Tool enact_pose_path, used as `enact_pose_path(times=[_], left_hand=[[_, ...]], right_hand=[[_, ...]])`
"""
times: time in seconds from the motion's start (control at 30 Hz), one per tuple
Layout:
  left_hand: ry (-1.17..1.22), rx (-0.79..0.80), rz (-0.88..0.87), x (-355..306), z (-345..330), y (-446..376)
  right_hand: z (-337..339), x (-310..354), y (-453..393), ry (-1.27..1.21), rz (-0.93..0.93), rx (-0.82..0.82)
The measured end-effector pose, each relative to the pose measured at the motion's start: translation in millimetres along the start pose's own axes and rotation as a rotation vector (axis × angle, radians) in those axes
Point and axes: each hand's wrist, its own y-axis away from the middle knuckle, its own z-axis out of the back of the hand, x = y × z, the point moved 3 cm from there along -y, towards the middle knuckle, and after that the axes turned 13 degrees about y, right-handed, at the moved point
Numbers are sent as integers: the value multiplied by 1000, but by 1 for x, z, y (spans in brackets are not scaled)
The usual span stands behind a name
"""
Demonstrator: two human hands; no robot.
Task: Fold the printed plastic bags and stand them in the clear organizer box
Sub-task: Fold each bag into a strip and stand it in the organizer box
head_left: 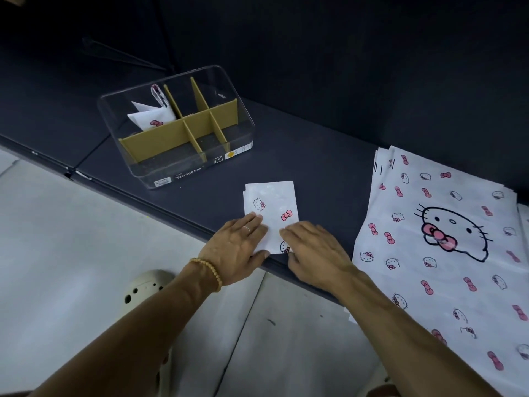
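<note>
1. The left hand (236, 247) lies flat, fingers straight and together, pressing the near left part of the folded bag (270, 209); its thumb reaches along the bag's near edge. The grip here is spread, not pinching. A thin ring sits on one finger and a beaded bracelet (210, 272) circles the wrist.
2. The right hand (313, 250) lies palm down on the near right corner of the same bag, fingers straight and pointing left toward the other hand, fingertips almost meeting it; this grip is spread too.
3. The folded bag is a narrow white rectangle of several layers, edges slightly offset at its left side, printed with small cat faces and a pink bow. It lies on the dark desk (315, 156) at the front edge, between the box and the pile.
4. To the right, well apart, a pile of flat bags (446, 239) overhangs the desk's front edge; the top one shows a large cat face with a pink bow amid small bows and faces.
5. Behind and left stands the clear organizer box (243, 121), with tan cardboard dividers (160, 138) forming compartments. The back left compartment holds folded bags in the box (151, 116), leaning rather than upright.
6. Below the desk is pale floor and a cream perforated shoe (143, 287).
</note>
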Motion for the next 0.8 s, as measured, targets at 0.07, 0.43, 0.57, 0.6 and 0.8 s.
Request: enact_pose_path(times=[0.07, 0.43, 0.57, 0.6, 0.8], left_hand=[[2, -10, -1, 0, 1, 0], [372, -214, 207, 5, 22, -6], [529, -247, 404, 12, 27, -8], [535, -245, 441, 13, 27, -10], [364, -282, 575, 15, 22, -21]], right_hand=[[-2, 1, -3, 28, 8, -14], [-8, -26, -10, -828, -436, 2], [-9, -24, -25, -894, -533, 28], [-8, -23, -29, -883, -548, 34], [-6, -19, -45, -743, -586, 56]])
